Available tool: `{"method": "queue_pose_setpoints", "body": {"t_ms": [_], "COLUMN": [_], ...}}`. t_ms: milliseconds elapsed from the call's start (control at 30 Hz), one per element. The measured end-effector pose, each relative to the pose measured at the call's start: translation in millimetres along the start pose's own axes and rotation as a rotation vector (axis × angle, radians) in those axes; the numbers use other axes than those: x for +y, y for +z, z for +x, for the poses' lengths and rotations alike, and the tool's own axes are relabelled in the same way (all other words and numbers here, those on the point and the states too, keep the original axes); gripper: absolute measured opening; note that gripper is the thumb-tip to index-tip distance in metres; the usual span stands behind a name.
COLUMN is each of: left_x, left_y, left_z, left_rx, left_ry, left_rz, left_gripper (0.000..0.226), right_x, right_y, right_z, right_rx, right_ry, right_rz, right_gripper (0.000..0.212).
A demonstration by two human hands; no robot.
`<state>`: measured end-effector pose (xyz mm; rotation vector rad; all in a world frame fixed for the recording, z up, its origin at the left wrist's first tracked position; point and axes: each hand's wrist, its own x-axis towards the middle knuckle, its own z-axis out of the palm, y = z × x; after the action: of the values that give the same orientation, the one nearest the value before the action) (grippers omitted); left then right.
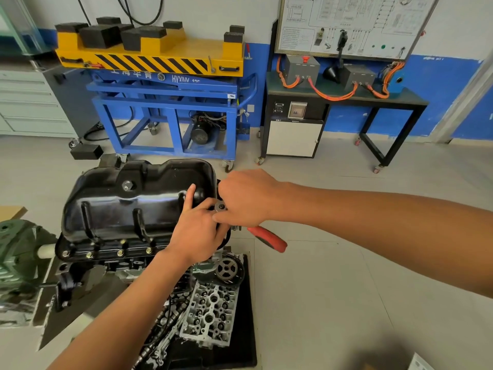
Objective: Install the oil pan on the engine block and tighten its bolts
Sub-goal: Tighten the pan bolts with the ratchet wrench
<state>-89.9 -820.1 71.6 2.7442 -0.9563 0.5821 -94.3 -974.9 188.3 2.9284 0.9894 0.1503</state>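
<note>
Along the far wall, at twelve o'clock in my view, stands the biggest thing here: a blue lift cart [165, 102] with a yellow, black-striped top carrying black rubber blocks. At one o'clock from it is a black stand whose worktop [346, 98] holds grey boxes joined by orange cables, under a wiring board [354, 22].

Closer to me, at nine o'clock from the centre of the frame, the black oil pan [128, 206] sits bottom-up on the engine block [106, 263]. Its rim lies flat on the block, and a drain plug [128, 186] shows on its upper face. At six o'clock a black mat [245, 316] on the floor carries a cylinder head [210, 313], with a toothed gear [227, 269] just above it.

My two hands meet at the pan's three o'clock end. The left hand [197, 233] rests against the pan with the forefinger straight up on the black metal and the thumb reaching to the ratchet's head; I cannot see its other fingers. The right hand [248, 198] is clamped over the head of the ratchet [266, 237], whose red handle sticks out toward four o'clock below the wrist.

A row of brass-coloured bolts [120, 253] sits in the pan's near rim.
</note>
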Motion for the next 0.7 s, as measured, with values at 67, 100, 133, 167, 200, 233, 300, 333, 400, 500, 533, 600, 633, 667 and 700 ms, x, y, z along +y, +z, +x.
{"method": "queue_pose_setpoints", "body": {"t_ms": [67, 100, 133, 167, 200, 233, 300, 333, 400, 500, 533, 600, 633, 667, 700], "left_x": [0.9, 0.5, 0.1, -0.3, -0.9, -0.4, 1.5, 1.3, -0.1, -2.4, -2.0, -1.8, -2.0, -3.3, -5.1], "left_y": [0.0, 0.5, 1.5, 2.0, 2.6, 2.6, 3.0, 3.2, 4.4, 3.6, 1.6, 1.0, 1.3, 4.2, 7.6], "left_z": [0.6, 1.1, 1.1, 1.1, 1.2, 1.8, 3.9, 4.0, 4.3, 2.6, 3.7, 4.9, 5.6, 4.6, 4.2], "left_rx": [0.042, 0.057, 0.059, 0.056, 0.048, 0.032, -0.029, -0.075, -0.17, -0.139, -0.115, -0.144, -0.188, -0.231, -0.25], "left_ry": [0.001, -0.005, -0.017, -0.023, -0.02, -0.004, 0.013, -0.002, -0.041, 0.051, 0.058, 0.051, 0.055, 0.045, 0.019], "left_rz": [-0.026, -0.032, -0.038, -0.044, -0.043, -0.026, 0.08, 0.13, 0.158, 0.121, 0.099, 0.073, 0.084, 0.093, 0.11], "left_gripper": [0.041, 0.039, 0.036, 0.028, 0.017, 0.007, 0.012, 0.016, 0.031, 0.038, 0.045, 0.049, 0.047, 0.043, 0.04], "right_x": [-2.9, -4.3, -6.0, -7.7, -9.0, -10.5, -14.7, -17.8, -25.7, -34.2, -35.5, -34.6, -32.5, -29.7, -26.6], "right_y": [5.9, 7.4, 8.1, 9.6, 11.5, 13.2, 15.5, 16.6, 19.4, 21.8, 22.0, 20.9, 19.7, 18.1, 16.8], "right_z": [0.6, 1.4, 2.3, 3.4, 4.2, 3.8, 1.3, -0.5, -2.5, -1.7, -1.0, -0.3, -0.5, -0.9, -1.1], "right_rx": [-0.05, -0.116, -0.198, -0.273, -0.322, -0.349, -0.378, -0.396, -0.411, -0.353, -0.347, -0.37, -0.393, -0.421, -0.449], "right_ry": [0.122, 0.19, 0.257, 0.327, 0.407, 0.495, 0.687, 0.769, 0.89, 0.966, 0.964, 0.948, 0.936, 0.919, 0.896], "right_rz": [0.094, 0.16, 0.251, 0.377, 0.539, 0.727, 1.06, 1.182, 1.381, 1.533, 1.535, 1.498, 1.467, 1.433, 1.392], "right_gripper": [0.045, 0.045, 0.046, 0.047, 0.048, 0.048, 0.048, 0.048, 0.046, 0.037, 0.037, 0.04, 0.041, 0.043, 0.045]}}
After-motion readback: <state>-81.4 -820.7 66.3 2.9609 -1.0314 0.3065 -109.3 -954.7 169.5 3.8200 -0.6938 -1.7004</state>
